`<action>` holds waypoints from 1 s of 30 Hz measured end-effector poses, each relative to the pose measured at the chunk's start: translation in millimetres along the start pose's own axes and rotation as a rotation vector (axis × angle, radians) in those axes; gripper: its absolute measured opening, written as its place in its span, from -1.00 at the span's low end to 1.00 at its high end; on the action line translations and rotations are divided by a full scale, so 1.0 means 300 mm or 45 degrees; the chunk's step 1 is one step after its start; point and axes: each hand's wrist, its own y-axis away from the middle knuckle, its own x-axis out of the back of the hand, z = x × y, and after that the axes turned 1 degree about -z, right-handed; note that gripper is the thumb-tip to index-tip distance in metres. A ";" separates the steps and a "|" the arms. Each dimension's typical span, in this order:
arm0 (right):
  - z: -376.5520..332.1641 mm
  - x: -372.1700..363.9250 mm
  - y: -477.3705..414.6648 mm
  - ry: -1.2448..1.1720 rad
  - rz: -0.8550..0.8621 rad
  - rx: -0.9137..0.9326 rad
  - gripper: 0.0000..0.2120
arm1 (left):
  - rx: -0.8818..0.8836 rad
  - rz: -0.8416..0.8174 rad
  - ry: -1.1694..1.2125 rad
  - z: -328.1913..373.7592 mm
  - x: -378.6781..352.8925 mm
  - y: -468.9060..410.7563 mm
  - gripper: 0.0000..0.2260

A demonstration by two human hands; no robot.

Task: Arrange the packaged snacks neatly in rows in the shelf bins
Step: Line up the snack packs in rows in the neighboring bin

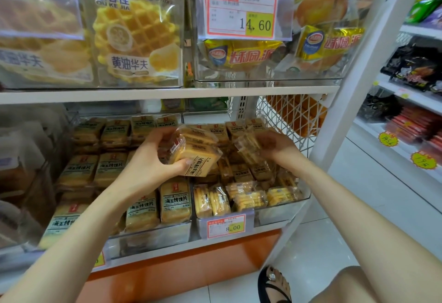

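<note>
My left hand [153, 156] grips a small stack of yellow toast-slice packets [198, 152] above the lower shelf, thumb under the front edge. My right hand [275, 147] holds another clear packet of the same snack [248, 147] over the right clear bin [282, 211]. That bin holds jumbled packets, with several standing on edge along its front [241, 199]. The left clear bin [153, 238] holds the same packets [143, 209] set upright in neat rows.
A price tag reading 8.00 [227, 226] is clipped to the right bin's front. The shelf above carries bins of waffle packs [136, 39] and yellow pie bags [241, 56]. A white wire side panel [284, 120] closes the shelf's right end. A sandalled foot [275, 286] stands on the tiled floor.
</note>
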 end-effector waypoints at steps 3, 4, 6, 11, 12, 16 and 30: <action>0.016 0.003 0.002 0.274 0.034 0.171 -0.75 | -0.009 -0.007 -0.002 0.011 -0.009 -0.003 -0.48; 0.021 0.004 0.002 0.271 0.016 0.225 -0.77 | -0.011 -0.011 0.001 0.015 -0.011 -0.003 -0.48; 0.031 0.004 0.001 0.333 -0.008 0.292 -0.75 | -0.017 -0.018 0.008 0.020 -0.014 -0.001 -0.48; 0.059 -0.038 -0.017 0.494 -0.090 0.206 -0.66 | -0.014 -0.034 -0.020 0.017 -0.012 0.008 -0.43; 0.060 -0.040 -0.013 0.472 -0.113 0.170 -0.67 | -0.010 -0.035 -0.031 0.015 -0.009 0.009 -0.41; 0.059 -0.019 -0.009 0.385 -0.068 0.113 -0.67 | -0.006 -0.018 -0.051 0.008 0.004 0.012 -0.42; 0.083 -0.045 -0.031 0.809 -0.462 -0.191 -0.19 | -0.033 0.013 0.013 -0.003 0.039 0.024 -0.43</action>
